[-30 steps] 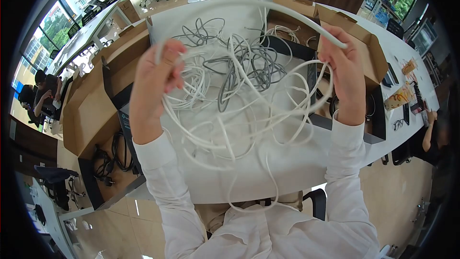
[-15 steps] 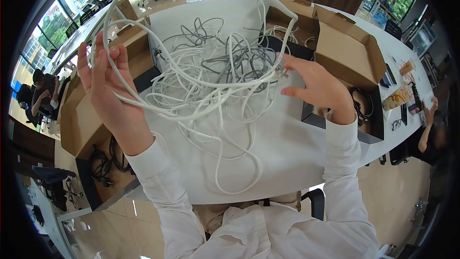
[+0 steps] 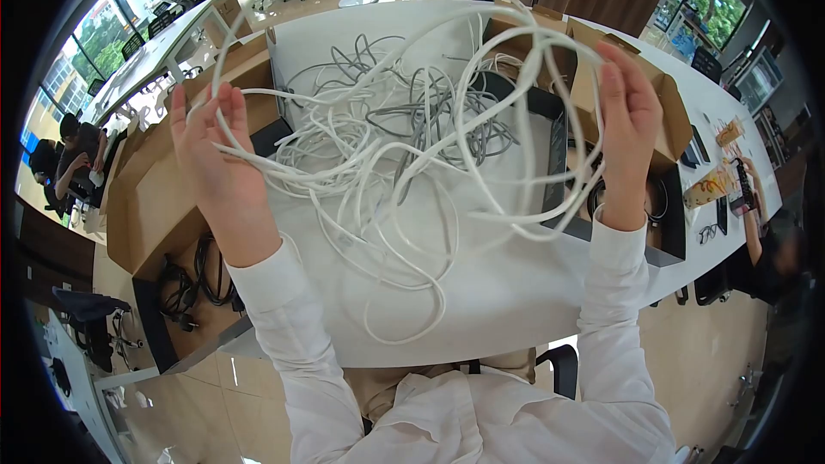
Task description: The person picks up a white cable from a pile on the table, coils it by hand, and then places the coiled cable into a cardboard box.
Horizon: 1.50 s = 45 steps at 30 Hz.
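Note:
A loose tangle of white cable [image 3: 331, 125] spreads over the table, with grey cable [image 3: 430, 116] mixed into its middle. My left hand [image 3: 222, 155] holds strands of the white cable between its thumb and upright fingers, at the tangle's left side. Raised at the right, my right hand [image 3: 632, 116] has several white loops caught at its curled fingers. Those loops stretch in the air above the tangle, some smeared by motion. Lower strands hang down to the tabletop near its front edge.
An open cardboard box [image 3: 159, 206] with black cables [image 3: 179, 292] stands at the left. Another open box [image 3: 666, 241] at the right also holds black cable. A patterned cup [image 3: 711, 187], glasses [image 3: 706, 234] and another person's arm [image 3: 753, 232] are farther right.
My right hand has risen and moved right, drawing white loops out with it from the tangle. My left hand has shifted slightly right and lower, still with the cable.

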{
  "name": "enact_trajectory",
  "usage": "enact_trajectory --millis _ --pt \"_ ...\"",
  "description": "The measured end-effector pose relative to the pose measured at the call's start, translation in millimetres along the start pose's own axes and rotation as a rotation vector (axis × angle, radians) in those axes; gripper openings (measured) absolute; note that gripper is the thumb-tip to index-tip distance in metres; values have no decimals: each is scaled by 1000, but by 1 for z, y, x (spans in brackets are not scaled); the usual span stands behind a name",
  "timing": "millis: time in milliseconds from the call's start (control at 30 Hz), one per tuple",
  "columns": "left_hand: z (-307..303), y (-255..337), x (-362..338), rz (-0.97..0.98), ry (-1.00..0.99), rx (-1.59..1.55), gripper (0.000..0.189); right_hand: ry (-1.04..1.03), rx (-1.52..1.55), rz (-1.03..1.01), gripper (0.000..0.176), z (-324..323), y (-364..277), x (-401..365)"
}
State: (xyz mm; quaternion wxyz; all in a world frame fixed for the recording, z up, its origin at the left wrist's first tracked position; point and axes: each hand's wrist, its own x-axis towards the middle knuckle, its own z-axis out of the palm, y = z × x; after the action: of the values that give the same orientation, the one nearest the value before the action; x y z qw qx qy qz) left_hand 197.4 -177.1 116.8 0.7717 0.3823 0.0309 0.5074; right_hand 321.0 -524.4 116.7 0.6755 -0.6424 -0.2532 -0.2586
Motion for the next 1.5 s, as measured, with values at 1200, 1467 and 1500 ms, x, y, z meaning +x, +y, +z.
enact_trajectory --millis 1200,1467,1500 --pt "63 -61 -110 499 -969 1168 33 -113 177 154 22 9 -3 -15" --pt "52 -74 -102 463 -1052 1195 8 106 372 144 22 3 -3 -7" --pt "50 -74 -101 430 -1084 1250 6 140 388 127 22 -1 -1 -5"
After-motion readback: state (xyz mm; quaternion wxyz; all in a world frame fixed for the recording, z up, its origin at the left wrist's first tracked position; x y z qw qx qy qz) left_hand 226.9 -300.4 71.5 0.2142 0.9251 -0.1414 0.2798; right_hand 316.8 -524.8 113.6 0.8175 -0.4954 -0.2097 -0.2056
